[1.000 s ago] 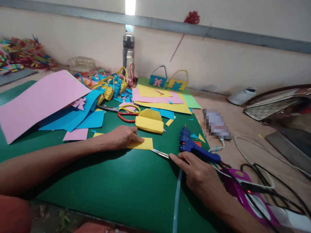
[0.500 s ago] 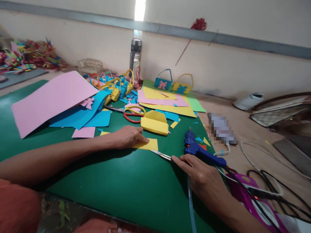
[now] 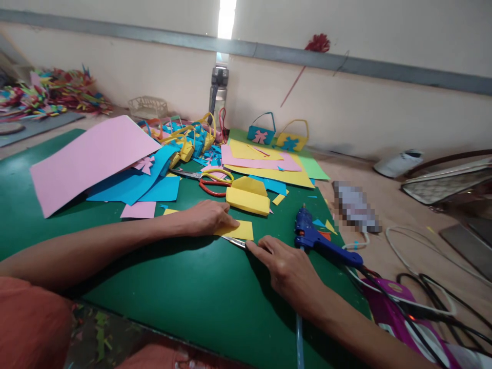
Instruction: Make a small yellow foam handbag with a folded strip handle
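My left hand (image 3: 210, 217) presses a small yellow paper piece (image 3: 245, 230) flat on the green table mat (image 3: 184, 292), its index finger stretched over the paper and the other fingers curled. In my right hand (image 3: 286, 264) is a slim silver craft knife (image 3: 235, 241), its handle mostly hidden by the fingers. The blade lies along the near edge of the yellow paper, close to the left fingertips. Just behind the paper stands a folded yellow paper box (image 3: 248, 201) with its flap up. Scissors (image 3: 213, 188) with red and yellow handles lie beside the box.
A blue glue gun (image 3: 326, 245) lies right of my right hand, with cables (image 3: 423, 292) beyond. Pink paper (image 3: 92, 159) and blue sheets (image 3: 126, 184) are at the left. Small paper bags (image 3: 192, 143) are heaped behind; two more (image 3: 261, 134) stand by the wall.
My right hand has moved left with the knife, so the blade now lies along the paper's near edge instead of at its right corner. The left hand keeps pressing the paper.
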The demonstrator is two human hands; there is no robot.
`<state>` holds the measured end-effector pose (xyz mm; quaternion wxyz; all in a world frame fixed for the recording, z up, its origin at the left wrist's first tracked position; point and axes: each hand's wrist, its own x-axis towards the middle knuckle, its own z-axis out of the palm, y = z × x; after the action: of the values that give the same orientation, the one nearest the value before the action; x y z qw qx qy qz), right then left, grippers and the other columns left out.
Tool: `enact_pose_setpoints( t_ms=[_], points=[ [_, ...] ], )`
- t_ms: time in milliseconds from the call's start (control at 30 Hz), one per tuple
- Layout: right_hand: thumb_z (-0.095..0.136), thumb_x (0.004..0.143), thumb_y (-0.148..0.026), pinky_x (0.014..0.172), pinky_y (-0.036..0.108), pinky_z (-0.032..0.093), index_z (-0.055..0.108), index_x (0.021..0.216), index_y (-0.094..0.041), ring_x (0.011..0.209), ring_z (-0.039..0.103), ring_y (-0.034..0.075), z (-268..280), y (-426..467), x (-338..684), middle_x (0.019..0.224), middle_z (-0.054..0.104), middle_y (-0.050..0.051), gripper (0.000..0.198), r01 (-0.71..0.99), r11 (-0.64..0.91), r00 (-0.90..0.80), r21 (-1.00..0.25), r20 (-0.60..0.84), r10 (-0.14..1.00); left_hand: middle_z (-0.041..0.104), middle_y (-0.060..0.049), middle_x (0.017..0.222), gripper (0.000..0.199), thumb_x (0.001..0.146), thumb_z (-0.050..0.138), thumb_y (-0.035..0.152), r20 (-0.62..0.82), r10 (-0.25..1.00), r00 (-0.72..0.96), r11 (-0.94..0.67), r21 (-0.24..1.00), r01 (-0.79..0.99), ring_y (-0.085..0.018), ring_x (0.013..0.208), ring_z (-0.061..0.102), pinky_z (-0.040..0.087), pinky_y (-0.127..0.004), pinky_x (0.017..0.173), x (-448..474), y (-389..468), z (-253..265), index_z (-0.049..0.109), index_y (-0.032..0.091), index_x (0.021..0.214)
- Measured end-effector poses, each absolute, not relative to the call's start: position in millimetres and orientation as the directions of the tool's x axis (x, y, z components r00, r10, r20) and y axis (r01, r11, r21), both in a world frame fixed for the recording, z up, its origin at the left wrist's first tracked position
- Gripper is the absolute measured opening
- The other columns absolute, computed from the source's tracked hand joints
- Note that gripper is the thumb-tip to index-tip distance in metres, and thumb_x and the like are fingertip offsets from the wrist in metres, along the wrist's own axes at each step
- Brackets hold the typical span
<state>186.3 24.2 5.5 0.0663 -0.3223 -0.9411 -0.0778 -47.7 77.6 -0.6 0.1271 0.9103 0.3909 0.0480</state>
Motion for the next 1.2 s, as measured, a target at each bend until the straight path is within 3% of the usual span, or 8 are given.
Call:
enact_pose_setpoints(
  t_ms=[300, 400, 500, 600, 733, 833, 1033, 1200],
  points=[
    [0.039, 0.070, 0.007, 0.053, 0.022, 0.035, 0.062, 0.109, -0.021, 0.069, 0.055, 0.014, 6, 29, 206, 0.083, 0.062, 0.004, 0.054, 0.681, 0.717, -0.730, 0.147, 0.204, 0.652, 0.057, -0.007, 0.080, 0.031, 0.078, 0.043, 0.009, -0.065, 0.850, 0.522, -0.509, 0.151, 0.848, -0.016, 0.058, 0.051, 0.020, -0.025, 0.046, -20, 55, 6, 0.068, 0.020, 0.094],
    [0.039, 0.070, 0.007, 0.053, 0.021, 0.035, 0.061, 0.111, -0.022, 0.070, 0.056, 0.014, 4, 28, 207, 0.083, 0.062, 0.004, 0.055, 0.690, 0.711, -0.723, 0.137, 0.177, 0.668, 0.058, -0.007, 0.080, 0.027, 0.082, 0.043, 0.014, -0.076, 0.818, 0.570, -0.557, 0.141, 0.818, -0.016, 0.059, 0.052, 0.022, -0.025, 0.047, -24, 57, 9, 0.067, 0.020, 0.093],
    [0.039, 0.069, 0.007, 0.052, 0.021, 0.034, 0.061, 0.112, -0.022, 0.069, 0.056, 0.014, 2, 28, 207, 0.084, 0.062, 0.004, 0.056, 0.695, 0.707, -0.718, 0.130, 0.183, 0.672, 0.059, -0.002, 0.085, 0.023, 0.088, 0.046, 0.031, -0.085, 0.703, 0.706, -0.690, 0.159, 0.706, -0.013, 0.065, 0.052, 0.026, -0.024, 0.050, -48, 67, 10, 0.067, 0.030, 0.096],
    [0.037, 0.068, 0.008, 0.051, 0.022, 0.034, 0.062, 0.112, -0.021, 0.065, 0.055, 0.013, 0, 28, 207, 0.082, 0.062, 0.005, 0.059, 0.683, 0.720, -0.728, 0.126, 0.203, 0.655, 0.056, -0.004, 0.089, 0.029, 0.092, 0.040, 0.034, 0.066, 0.566, 0.822, -0.823, 0.102, 0.558, -0.013, 0.070, 0.052, 0.030, -0.023, 0.054, -79, 79, 5, 0.066, 0.030, 0.104],
    [0.036, 0.066, 0.009, 0.052, 0.021, 0.036, 0.062, 0.111, -0.020, 0.068, 0.056, 0.013, 1, 28, 203, 0.083, 0.062, 0.005, 0.059, 0.661, 0.742, -0.745, 0.111, 0.210, 0.633, 0.055, -0.005, 0.085, 0.030, 0.093, 0.040, 0.031, 0.238, 0.547, 0.802, -0.836, 0.118, 0.535, -0.014, 0.076, 0.051, 0.035, -0.023, 0.061, -98, 86, -8, 0.068, 0.028, 0.104],
    [0.037, 0.067, 0.008, 0.054, 0.021, 0.037, 0.062, 0.111, -0.020, 0.072, 0.057, 0.014, 2, 29, 200, 0.086, 0.062, 0.005, 0.058, 0.659, 0.743, -0.747, 0.111, 0.204, 0.632, 0.054, -0.005, 0.085, 0.030, 0.092, 0.040, 0.032, 0.278, 0.566, 0.777, -0.823, 0.127, 0.554, -0.014, 0.075, 0.050, 0.036, -0.024, 0.062, -93, 80, -15, 0.068, 0.028, 0.104],
    [0.037, 0.072, 0.007, 0.055, 0.019, 0.038, 0.062, 0.111, -0.022, 0.068, 0.056, 0.011, 4, 36, 208, 0.085, 0.062, 0.004, 0.055, 0.667, 0.740, -0.741, 0.086, 0.188, 0.645, 0.054, -0.005, 0.088, 0.032, 0.093, 0.037, 0.032, 0.240, 0.727, 0.643, -0.682, 0.151, 0.715, -0.014, 0.074, 0.050, 0.034, -0.022, 0.057, -68, 55, -16, 0.067, 0.029, 0.103],
    [0.037, 0.074, 0.005, 0.054, 0.020, 0.039, 0.062, 0.111, -0.022, 0.070, 0.057, 0.013, 3, 35, 214, 0.083, 0.061, 0.005, 0.052, 0.651, 0.753, -0.755, 0.095, 0.182, 0.630, 0.054, -0.007, 0.099, 0.032, 0.091, 0.041, 0.025, 0.102, 0.623, 0.776, -0.782, 0.061, 0.620, -0.016, 0.081, 0.050, 0.034, -0.025, 0.060, -69, 61, -9, 0.060, 0.032, 0.115]
  ],
)
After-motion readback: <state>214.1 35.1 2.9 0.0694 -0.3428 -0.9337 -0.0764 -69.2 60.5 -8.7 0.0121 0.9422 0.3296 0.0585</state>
